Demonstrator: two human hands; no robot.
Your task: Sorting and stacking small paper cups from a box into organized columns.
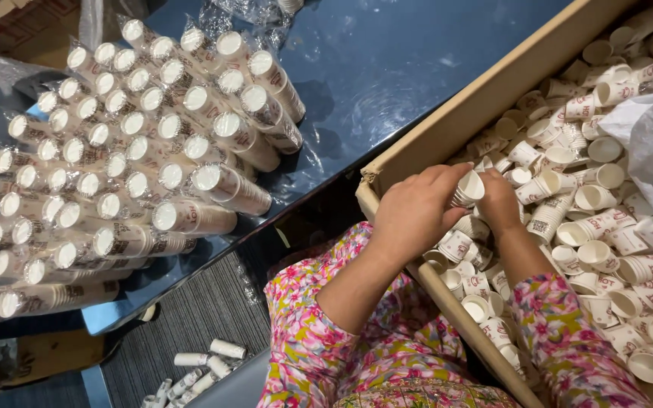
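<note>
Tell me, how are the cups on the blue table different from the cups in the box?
The wrapped cups are nested into long stacks, sealed in clear plastic and piled neatly; the loose cups lie single, unwrapped and jumbled. The wrapped ones rest on the blue table, the loose ones in the cardboard box. Both are white printed paper cups.

Blue table (387,68) bears wrapped cup stacks (130,159).

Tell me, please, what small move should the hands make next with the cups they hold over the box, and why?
Probably the right hand should pick another loose cup and push it into the short stack of cups that the left hand holds. The stack looks much shorter than the wrapped sleeves piled on the blue table, and the cardboard box holds many single cups.
</note>
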